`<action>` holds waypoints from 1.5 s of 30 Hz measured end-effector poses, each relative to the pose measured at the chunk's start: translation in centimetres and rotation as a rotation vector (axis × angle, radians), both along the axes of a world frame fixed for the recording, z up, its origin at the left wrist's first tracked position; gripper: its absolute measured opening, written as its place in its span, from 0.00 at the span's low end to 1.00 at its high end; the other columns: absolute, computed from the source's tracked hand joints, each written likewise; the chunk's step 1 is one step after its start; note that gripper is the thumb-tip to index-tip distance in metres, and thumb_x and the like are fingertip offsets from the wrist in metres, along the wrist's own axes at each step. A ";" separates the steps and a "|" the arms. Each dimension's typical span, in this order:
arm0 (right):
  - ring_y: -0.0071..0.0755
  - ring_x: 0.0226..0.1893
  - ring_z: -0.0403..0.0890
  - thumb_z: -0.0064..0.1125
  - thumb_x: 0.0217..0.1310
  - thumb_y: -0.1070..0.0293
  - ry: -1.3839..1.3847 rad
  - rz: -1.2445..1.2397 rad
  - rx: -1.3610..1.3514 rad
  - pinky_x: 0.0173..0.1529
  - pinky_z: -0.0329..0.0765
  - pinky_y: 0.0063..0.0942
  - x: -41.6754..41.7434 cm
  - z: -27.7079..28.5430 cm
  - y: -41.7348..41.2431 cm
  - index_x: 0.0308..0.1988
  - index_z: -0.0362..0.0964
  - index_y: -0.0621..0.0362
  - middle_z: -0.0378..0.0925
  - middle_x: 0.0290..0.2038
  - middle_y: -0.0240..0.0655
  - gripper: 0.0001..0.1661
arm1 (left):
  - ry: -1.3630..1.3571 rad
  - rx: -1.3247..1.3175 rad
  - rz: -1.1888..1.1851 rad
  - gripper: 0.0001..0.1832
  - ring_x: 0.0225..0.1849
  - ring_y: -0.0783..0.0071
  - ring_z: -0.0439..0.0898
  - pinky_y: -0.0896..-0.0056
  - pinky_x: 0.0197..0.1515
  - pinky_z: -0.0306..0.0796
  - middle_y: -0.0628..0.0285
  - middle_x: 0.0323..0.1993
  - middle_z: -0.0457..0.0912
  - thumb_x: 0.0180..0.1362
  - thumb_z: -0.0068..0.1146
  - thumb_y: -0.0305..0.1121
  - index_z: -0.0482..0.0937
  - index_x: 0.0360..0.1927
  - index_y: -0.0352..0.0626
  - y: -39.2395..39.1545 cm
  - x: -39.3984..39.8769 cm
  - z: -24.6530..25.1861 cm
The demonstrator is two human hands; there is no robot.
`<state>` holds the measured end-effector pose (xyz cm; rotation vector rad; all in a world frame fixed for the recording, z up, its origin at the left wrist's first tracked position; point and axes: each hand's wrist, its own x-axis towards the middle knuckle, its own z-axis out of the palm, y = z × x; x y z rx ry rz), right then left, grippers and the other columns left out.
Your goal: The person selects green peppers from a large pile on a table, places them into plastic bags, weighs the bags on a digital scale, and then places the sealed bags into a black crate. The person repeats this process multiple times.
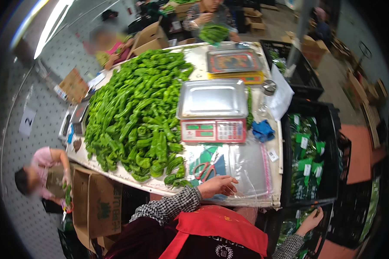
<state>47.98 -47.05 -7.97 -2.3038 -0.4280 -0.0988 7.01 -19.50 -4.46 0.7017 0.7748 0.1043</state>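
Observation:
My left hand point(218, 187) lies over the near edge of the table, palm turned partly sideways with fingers loosely apart and nothing in them. Just beyond it are red-handled scissors point(205, 171) and a stack of clear plastic bags point(248, 168). My right hand point(311, 220) is out to the right above a black crate of packed greens point(287, 226), fingers curled apart and holding nothing visible. A red digital scale point(213, 131) with a bare steel tray point(214, 98) stands beyond the bags. A large heap of green peppers point(139, 113) covers the table's left part.
A crumpled blue cloth point(263, 130), a glass jar point(262, 108) and white paper point(280, 94) lie by the right edge. A yellow scale point(243, 77) stands farther back. Black crates point(332, 155) line the right side. Cardboard boxes point(97, 204) stand at left; co-workers are around the table.

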 end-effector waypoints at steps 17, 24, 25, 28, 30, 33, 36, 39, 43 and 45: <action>0.30 0.31 0.82 0.58 0.64 0.76 0.263 1.549 0.183 0.36 0.76 0.27 -45.3 7.9 35.0 0.40 0.79 0.66 0.80 0.32 0.39 0.07 | 0.118 0.372 0.300 0.23 0.46 0.71 0.83 0.70 0.51 0.76 0.59 0.43 0.85 0.75 0.46 0.47 0.74 0.60 0.38 2.1 -26.7 2.8; 0.43 0.32 0.83 0.58 0.62 0.76 0.106 1.631 0.232 0.37 0.77 0.32 -56.8 11.2 44.3 0.40 0.79 0.65 0.81 0.35 0.45 0.07 | 0.083 0.452 0.465 0.18 0.42 0.75 0.82 0.73 0.48 0.76 0.60 0.39 0.84 0.74 0.47 0.39 0.76 0.56 0.34 4.1 -35.8 2.3; 0.43 0.32 0.83 0.58 0.62 0.76 0.100 1.613 0.242 0.37 0.77 0.32 -57.6 11.3 45.9 0.41 0.79 0.65 0.81 0.35 0.45 0.07 | 0.133 0.467 0.523 0.16 0.40 0.75 0.82 0.74 0.46 0.77 0.59 0.38 0.84 0.74 0.48 0.36 0.76 0.55 0.34 4.6 -36.7 3.3; 0.38 0.32 0.83 0.58 0.63 0.75 0.187 1.553 0.239 0.38 0.78 0.30 -59.4 10.0 50.7 0.43 0.79 0.65 0.82 0.38 0.44 0.10 | 0.160 0.531 0.767 0.13 0.36 0.74 0.83 0.74 0.42 0.77 0.58 0.37 0.84 0.73 0.49 0.32 0.75 0.53 0.34 6.0 -39.3 3.2; 0.38 0.34 0.83 0.59 0.63 0.73 0.234 1.531 0.230 0.40 0.78 0.30 -60.1 8.1 54.1 0.47 0.78 0.64 0.83 0.40 0.44 0.12 | 0.203 0.575 0.857 0.15 0.36 0.72 0.83 0.73 0.40 0.79 0.54 0.39 0.82 0.73 0.48 0.31 0.69 0.58 0.33 7.7 -40.8 3.0; 0.38 0.37 0.83 0.60 0.65 0.66 0.277 1.492 0.120 0.43 0.79 0.31 -61.2 6.8 57.7 0.55 0.74 0.61 0.82 0.43 0.44 0.20 | 0.257 0.663 1.002 0.23 0.34 0.71 0.85 0.73 0.35 0.80 0.54 0.41 0.79 0.70 0.53 0.29 0.62 0.64 0.34 10.3 -41.9 2.9; 0.38 0.38 0.81 0.60 0.66 0.61 0.357 1.455 0.013 0.44 0.77 0.34 -62.9 5.9 59.7 0.59 0.72 0.59 0.81 0.41 0.44 0.25 | 0.432 0.759 0.963 0.28 0.29 0.70 0.86 0.72 0.31 0.79 0.55 0.35 0.80 0.67 0.57 0.31 0.60 0.66 0.33 12.5 -42.3 3.3; 0.35 0.35 0.75 0.62 0.65 0.58 0.182 1.506 -0.050 0.44 0.75 0.33 -63.7 5.2 60.6 0.57 0.74 0.59 0.73 0.33 0.38 0.25 | 0.547 0.780 0.887 0.28 0.25 0.69 0.85 0.71 0.27 0.78 0.54 0.31 0.82 0.67 0.58 0.32 0.62 0.65 0.32 14.7 -41.9 3.0; 0.31 0.35 0.73 0.64 0.64 0.60 0.445 1.496 0.013 0.43 0.75 0.31 -62.6 4.5 61.5 0.57 0.75 0.58 0.71 0.36 0.36 0.25 | 0.534 0.710 0.883 0.22 0.22 0.69 0.84 0.69 0.25 0.76 0.54 0.25 0.83 0.66 0.59 0.34 0.68 0.58 0.31 16.7 -40.7 2.9; 0.29 0.35 0.73 0.64 0.64 0.61 0.487 1.452 0.143 0.44 0.75 0.30 -61.5 5.8 59.2 0.57 0.75 0.58 0.71 0.40 0.36 0.24 | 0.605 0.854 0.839 0.20 0.22 0.64 0.84 0.65 0.25 0.74 0.50 0.26 0.83 0.64 0.62 0.35 0.71 0.53 0.33 16.1 -39.7 4.3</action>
